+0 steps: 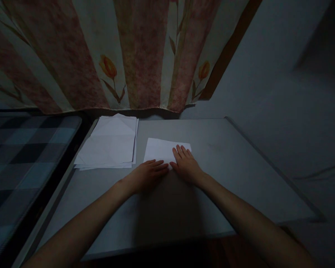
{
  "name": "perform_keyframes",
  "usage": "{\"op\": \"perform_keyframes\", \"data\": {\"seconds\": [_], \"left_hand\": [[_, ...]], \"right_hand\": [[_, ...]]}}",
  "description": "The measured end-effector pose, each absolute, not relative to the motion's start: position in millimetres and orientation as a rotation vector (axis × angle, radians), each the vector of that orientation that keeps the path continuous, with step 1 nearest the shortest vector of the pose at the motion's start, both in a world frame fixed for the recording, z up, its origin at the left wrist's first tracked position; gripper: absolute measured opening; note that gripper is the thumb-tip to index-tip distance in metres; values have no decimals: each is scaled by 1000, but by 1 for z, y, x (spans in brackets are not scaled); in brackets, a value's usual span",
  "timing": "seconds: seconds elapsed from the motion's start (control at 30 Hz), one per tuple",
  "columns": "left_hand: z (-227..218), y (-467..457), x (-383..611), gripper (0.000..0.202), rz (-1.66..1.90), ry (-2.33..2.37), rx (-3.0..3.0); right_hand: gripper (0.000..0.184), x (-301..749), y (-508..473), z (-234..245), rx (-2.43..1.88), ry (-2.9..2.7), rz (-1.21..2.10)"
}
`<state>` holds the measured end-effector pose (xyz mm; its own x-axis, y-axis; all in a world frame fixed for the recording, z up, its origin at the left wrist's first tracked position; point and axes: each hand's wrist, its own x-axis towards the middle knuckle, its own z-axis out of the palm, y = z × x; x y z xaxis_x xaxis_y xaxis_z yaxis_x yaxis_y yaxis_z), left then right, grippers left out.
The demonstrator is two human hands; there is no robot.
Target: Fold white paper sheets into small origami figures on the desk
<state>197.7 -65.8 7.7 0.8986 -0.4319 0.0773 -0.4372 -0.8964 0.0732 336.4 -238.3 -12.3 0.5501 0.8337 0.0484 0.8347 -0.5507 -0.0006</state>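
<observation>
A white sheet of paper [159, 148], seemingly folded, lies flat on the table in front of me. My left hand [152, 172] rests along its near edge, fingers stretched out to the right. Flat on the paper's right part lies my right hand [185, 162], its fingers spread and pointing away from me. The fingertips of my left hand come close to my right thumb. Both palms face down, and part of the paper is hidden beneath them.
A stack of white paper sheets [111, 139] lies at the table's far left. The light table [240, 175] meets a wall at the right. A checkered mattress [30, 149] borders its left side. Behind hangs a striped curtain [147, 56] with tulips.
</observation>
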Motion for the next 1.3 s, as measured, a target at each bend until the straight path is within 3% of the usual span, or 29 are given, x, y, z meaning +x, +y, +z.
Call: {"op": "perform_keyframes", "data": {"seconds": [0.17, 0.4, 0.67, 0.93, 1.13, 1.3], "left_hand": [[5, -42, 191, 50, 44, -508, 3031], [25, -41, 201, 35, 92, -490, 2973], [22, -63, 221, 54, 568, -63, 3045], [-3, -82, 223, 26, 392, -164, 3090], [-7, -101, 223, 58, 376, 69, 3021], [-5, -98, 219, 63, 321, 102, 3010]], "right_hand": [[66, 347, -243, -16, -2724, -1591, -18], [64, 353, -248, -12, -2567, -1779, -46], [67, 354, -251, -15, -2470, -1787, -102], [67, 353, -251, -14, -2492, -1780, -67], [59, 348, -249, -12, -2487, -1790, -68], [58, 350, -254, -11, -2495, -1763, -45]]}}
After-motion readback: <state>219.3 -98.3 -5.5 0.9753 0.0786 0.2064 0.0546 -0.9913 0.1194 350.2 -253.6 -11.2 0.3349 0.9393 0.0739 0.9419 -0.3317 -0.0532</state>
